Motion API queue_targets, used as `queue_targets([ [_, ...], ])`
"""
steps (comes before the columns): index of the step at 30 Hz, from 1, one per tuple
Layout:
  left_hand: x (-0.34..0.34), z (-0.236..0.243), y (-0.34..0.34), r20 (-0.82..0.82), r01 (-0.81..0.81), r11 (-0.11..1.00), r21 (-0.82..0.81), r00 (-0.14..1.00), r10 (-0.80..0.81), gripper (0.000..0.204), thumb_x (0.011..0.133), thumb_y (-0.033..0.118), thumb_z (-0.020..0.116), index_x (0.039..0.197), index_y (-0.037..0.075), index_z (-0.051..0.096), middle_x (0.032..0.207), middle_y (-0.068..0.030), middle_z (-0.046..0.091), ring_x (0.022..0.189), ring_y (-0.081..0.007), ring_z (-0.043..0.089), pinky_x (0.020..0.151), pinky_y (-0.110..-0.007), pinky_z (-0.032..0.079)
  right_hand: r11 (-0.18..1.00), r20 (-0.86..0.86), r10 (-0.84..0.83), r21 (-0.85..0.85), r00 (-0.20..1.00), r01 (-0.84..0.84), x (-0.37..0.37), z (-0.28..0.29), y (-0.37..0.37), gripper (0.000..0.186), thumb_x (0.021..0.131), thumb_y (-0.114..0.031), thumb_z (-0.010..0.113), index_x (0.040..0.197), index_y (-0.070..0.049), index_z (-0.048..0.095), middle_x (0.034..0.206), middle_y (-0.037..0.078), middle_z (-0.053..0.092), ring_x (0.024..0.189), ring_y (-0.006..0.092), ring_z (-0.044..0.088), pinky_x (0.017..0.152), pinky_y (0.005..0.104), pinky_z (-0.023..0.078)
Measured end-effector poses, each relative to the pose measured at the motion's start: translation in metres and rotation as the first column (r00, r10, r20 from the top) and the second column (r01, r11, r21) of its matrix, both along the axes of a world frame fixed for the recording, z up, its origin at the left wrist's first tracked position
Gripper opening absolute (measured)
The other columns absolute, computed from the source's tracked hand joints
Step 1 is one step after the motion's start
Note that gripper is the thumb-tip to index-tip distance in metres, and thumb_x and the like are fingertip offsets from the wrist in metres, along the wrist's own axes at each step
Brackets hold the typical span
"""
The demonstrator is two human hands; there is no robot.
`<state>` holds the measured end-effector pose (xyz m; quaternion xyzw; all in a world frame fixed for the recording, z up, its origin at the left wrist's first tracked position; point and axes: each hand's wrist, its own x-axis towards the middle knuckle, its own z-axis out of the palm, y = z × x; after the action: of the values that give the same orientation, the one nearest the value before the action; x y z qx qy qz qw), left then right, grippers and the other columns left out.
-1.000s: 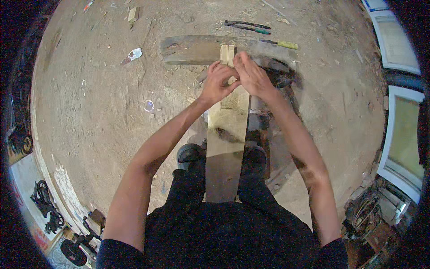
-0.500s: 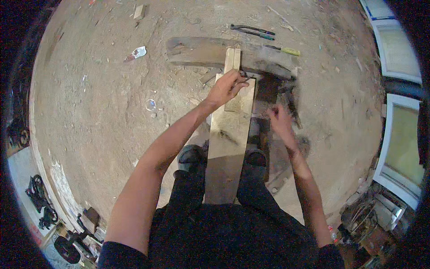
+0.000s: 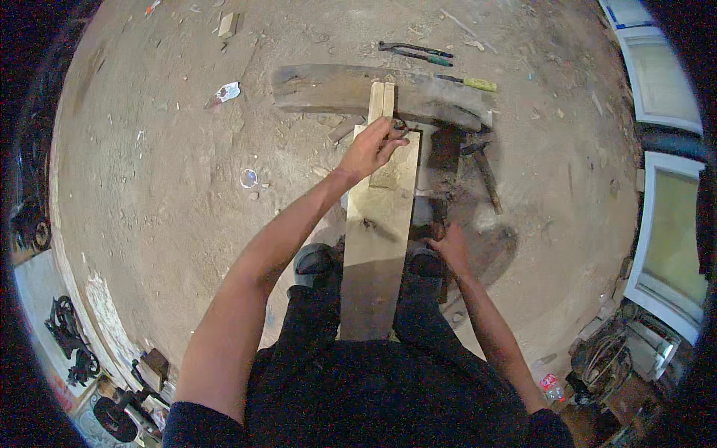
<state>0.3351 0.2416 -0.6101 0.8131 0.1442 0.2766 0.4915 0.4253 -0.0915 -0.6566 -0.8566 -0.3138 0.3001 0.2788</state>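
My left hand (image 3: pixel 369 149) rests on the far end of a pale wooden board (image 3: pixel 379 224), which runs out from between my legs. Its thumb and fingers pinch something small and dark that I cannot make out. Under that hand a narrow slotted wooden strip (image 3: pixel 382 101) lies along the board and reaches onto a thick weathered beam (image 3: pixel 321 88). My right hand (image 3: pixel 452 250) is low beside my right shoe, thumb and forefinger apart, close to a dark block (image 3: pixel 429 210); nothing shows in it. A hammer (image 3: pixel 485 178) lies on the ground to the right.
Beyond the beam lie long-handled pincers (image 3: pixel 417 54); a yellow-handled tool (image 3: pixel 470 82) lies at the beam's far edge. A small wood block (image 3: pixel 228 25) and wrapper scrap (image 3: pixel 227 92) are on the dirt floor. White-framed panels (image 3: pixel 668 239) stand at right, clutter at both lower corners.
My right hand has come down and nearer to me, from beside the board's far end to beside my right shoe, its fingers opening. My left hand keeps its pinch at the board's end.
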Motion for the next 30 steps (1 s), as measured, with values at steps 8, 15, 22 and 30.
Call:
queue_targets([
  [8, 0.001, 0.004, -0.002, -0.029, -0.007, 0.999, 0.042, 1.000, 0.008, 0.020, 0.096, 0.012, 0.069, 0.097, 0.000, 0.052, 0.090, -0.0145, 0.051, 0.081, -0.0326, 0.057, 0.070, -0.042, 0.049, 0.918, 0.090, 0.253, -0.337, 0.963, -0.209, 0.013, 0.000, -0.003, 0.067, 0.069, -0.049, 0.086, 0.114, -0.004, 0.067, 0.096, 0.021, 0.071, 0.088, 0.0431, 0.068, 0.075, 0.0500, 0.053],
  [15, 0.000, 0.006, -0.002, -0.052, 0.007, 1.000, -0.003, 0.999, -0.007, 0.022, 0.096, 0.015, 0.070, 0.095, 0.001, 0.053, 0.088, -0.0142, 0.049, 0.078, -0.0320, 0.053, 0.069, -0.042, 0.046, 0.906, -0.059, 0.267, -0.326, 0.962, -0.272, 0.023, 0.013, -0.002, 0.054, 0.077, -0.040, 0.080, 0.119, -0.009, 0.069, 0.099, 0.019, 0.072, 0.091, 0.0401, 0.068, 0.078, 0.0499, 0.053],
  [22, 0.001, 0.000, 0.000, -0.010, 0.005, 1.000, 0.013, 1.000, -0.005, 0.019, 0.096, 0.013, 0.068, 0.096, 0.001, 0.054, 0.089, -0.0142, 0.050, 0.079, -0.0324, 0.055, 0.071, -0.042, 0.046, 0.972, 0.209, 0.205, -0.159, 0.956, -0.173, 0.035, 0.026, -0.026, 0.044, 0.083, -0.029, 0.078, 0.121, -0.011, 0.066, 0.103, 0.018, 0.072, 0.096, 0.0378, 0.070, 0.080, 0.0505, 0.054],
  [30, 0.000, 0.004, -0.001, -0.037, -0.006, 1.000, -0.001, 0.999, 0.006, 0.018, 0.097, 0.012, 0.067, 0.097, 0.001, 0.053, 0.091, -0.0157, 0.051, 0.082, -0.0356, 0.055, 0.074, -0.044, 0.047, 0.870, 0.127, 0.232, -0.471, 0.964, -0.147, 0.058, 0.035, -0.018, 0.048, 0.096, -0.039, 0.063, 0.136, -0.013, 0.057, 0.109, 0.024, 0.069, 0.104, 0.0447, 0.066, 0.087, 0.0509, 0.053],
])
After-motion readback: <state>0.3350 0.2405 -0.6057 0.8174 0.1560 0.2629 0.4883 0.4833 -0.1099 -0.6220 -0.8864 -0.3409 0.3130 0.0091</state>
